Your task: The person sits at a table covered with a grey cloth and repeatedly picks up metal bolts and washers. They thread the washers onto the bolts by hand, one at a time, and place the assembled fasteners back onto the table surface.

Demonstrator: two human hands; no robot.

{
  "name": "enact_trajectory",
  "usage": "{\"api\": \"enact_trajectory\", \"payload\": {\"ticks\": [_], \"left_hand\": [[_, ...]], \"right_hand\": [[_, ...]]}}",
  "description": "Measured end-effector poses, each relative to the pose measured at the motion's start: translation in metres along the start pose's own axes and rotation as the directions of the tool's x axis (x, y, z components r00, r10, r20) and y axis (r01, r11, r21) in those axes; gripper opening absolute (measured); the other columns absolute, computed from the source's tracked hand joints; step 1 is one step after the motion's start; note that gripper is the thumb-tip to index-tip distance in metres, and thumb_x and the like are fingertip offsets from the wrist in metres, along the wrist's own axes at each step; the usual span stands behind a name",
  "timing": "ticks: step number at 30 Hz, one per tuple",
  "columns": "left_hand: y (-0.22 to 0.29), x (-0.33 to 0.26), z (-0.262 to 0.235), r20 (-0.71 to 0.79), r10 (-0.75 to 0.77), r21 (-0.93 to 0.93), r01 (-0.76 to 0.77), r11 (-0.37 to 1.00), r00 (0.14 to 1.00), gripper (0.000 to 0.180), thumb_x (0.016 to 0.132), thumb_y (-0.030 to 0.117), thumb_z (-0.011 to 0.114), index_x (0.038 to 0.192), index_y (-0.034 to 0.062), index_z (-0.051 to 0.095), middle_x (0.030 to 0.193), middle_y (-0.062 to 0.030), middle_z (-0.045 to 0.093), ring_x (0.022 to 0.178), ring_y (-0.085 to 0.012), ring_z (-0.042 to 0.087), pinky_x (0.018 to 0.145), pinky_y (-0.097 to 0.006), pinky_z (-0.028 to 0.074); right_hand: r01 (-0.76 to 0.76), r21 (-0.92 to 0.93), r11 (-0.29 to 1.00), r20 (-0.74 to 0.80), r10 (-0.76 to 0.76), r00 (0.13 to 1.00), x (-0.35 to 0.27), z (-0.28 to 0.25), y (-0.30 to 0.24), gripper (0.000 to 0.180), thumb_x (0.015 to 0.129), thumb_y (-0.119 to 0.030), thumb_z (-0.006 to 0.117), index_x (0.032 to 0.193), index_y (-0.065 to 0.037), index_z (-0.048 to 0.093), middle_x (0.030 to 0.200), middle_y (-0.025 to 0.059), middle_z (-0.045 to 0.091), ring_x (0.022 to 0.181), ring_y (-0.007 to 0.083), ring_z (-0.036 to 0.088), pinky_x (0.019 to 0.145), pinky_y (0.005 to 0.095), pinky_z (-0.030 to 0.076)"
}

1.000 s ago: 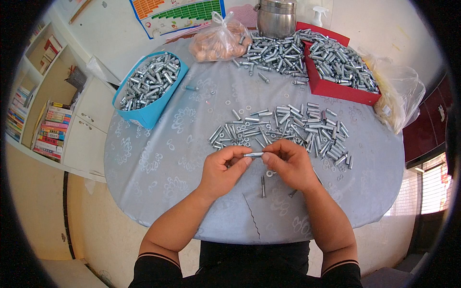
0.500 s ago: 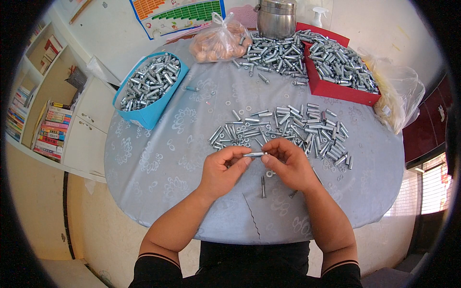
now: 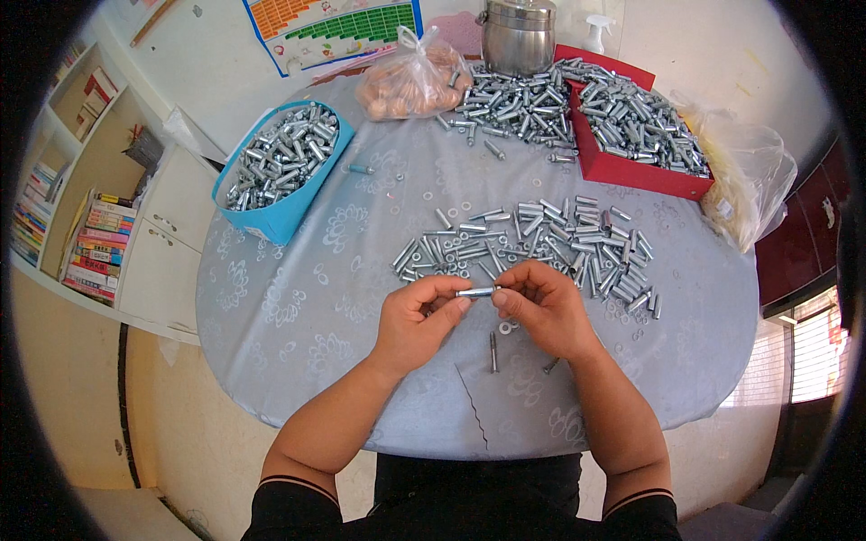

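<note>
A silver expansion bolt (image 3: 475, 292) lies level between my two hands, just above the table's near middle. My left hand (image 3: 417, 320) pinches its left end between thumb and fingers. The fingertips of my right hand (image 3: 543, 307) close on its right end, covering that end. Beyond my hands spreads a loose heap of metal sleeves (image 3: 541, 230), bolts and washers. A single bolt (image 3: 493, 352) rests on the cloth below my fingers, beside a couple of washers (image 3: 506, 328). Another bolt (image 3: 550, 365) lies partly behind my right wrist.
A blue box (image 3: 280, 216) full of bolts stands at the left, a red box (image 3: 631, 176) of bolts at the far right. Behind lie a bolt pile (image 3: 519, 104), a bag of eggs (image 3: 406, 86) and a steel pot (image 3: 519, 41). A plastic bag (image 3: 749, 180) sits at the right edge.
Both hands keep their pinch on the bolt, with only a slight shift of the right fingers at its end. Nothing else has visibly moved.
</note>
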State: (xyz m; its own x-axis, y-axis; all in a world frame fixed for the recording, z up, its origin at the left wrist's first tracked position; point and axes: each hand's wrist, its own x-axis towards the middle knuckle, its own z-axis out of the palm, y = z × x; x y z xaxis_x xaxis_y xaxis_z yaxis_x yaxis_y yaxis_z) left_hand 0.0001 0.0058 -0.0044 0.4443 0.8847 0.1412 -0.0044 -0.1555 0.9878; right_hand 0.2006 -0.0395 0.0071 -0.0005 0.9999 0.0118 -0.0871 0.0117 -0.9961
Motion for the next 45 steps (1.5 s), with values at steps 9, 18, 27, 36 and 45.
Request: {"api": "enact_trajectory", "payload": {"ticks": [9,18,27,36,45], "left_hand": [[0.012,-0.001,0.01,-0.108,-0.046,-0.134,0.032,0.99,0.993,0.022,0.087,0.0,0.066,0.109,-0.0009,0.065,0.088,-0.0046,0.067,0.073,-0.0076,0.059,0.065,-0.022,0.049],[0.01,0.004,0.002,-0.204,0.04,-0.09,-0.059,0.994,0.978,0.021,0.092,0.006,0.061,0.112,-0.0018,0.063,0.095,-0.0096,0.07,0.07,-0.0083,0.059,0.063,-0.023,0.05],[0.009,0.009,-0.008,-0.336,0.024,-0.092,-0.058,0.994,0.941,0.016,0.093,0.006,0.059,0.107,-0.0015,0.063,0.096,-0.0108,0.07,0.066,-0.0082,0.057,0.06,-0.022,0.048],[0.01,0.011,-0.016,-0.382,0.047,-0.042,-0.068,0.997,0.923,0.015,0.092,0.004,0.06,0.105,-0.0027,0.064,0.096,-0.0087,0.069,0.075,-0.0073,0.058,0.066,-0.021,0.048],[0.013,0.015,-0.037,-0.26,0.303,0.738,-0.013,0.675,0.917,0.014,0.078,0.016,0.073,0.083,0.0048,0.067,0.072,-0.0062,0.063,0.068,-0.0201,0.058,0.063,-0.034,0.046]], "right_hand": [[0.021,0.017,1.0,-0.031,-0.02,0.999,0.002,-0.001,0.005,0.014,0.09,-0.012,0.068,0.093,0.0,0.062,0.076,0.0018,0.062,0.066,0.008,0.057,0.06,0.0224,0.047],[-0.078,0.013,0.997,-0.007,0.078,0.997,0.001,-0.009,-0.005,0.017,0.087,-0.013,0.071,0.091,0.0,0.061,0.077,0.0014,0.062,0.065,0.0078,0.057,0.06,0.0227,0.048],[0.346,0.503,0.792,-0.34,-0.187,0.922,0.019,-0.022,-0.029,0.044,0.101,-0.018,0.045,0.139,0.002,0.038,0.129,0.0187,0.055,0.117,0.0296,0.057,0.101,0.0387,0.044],[0.27,0.288,0.919,-0.382,-0.149,0.912,0.009,-0.038,-0.011,0.027,0.1,-0.02,0.048,0.109,0.002,0.06,0.101,0.0149,0.068,0.092,0.0215,0.068,0.082,0.0326,0.054],[0.191,0.244,0.951,-0.443,-0.066,0.894,0.008,-0.038,-0.01,0.021,0.097,-0.02,0.054,0.095,-0.001,0.063,0.084,0.0086,0.067,0.07,0.0143,0.063,0.066,0.027,0.051]]}}
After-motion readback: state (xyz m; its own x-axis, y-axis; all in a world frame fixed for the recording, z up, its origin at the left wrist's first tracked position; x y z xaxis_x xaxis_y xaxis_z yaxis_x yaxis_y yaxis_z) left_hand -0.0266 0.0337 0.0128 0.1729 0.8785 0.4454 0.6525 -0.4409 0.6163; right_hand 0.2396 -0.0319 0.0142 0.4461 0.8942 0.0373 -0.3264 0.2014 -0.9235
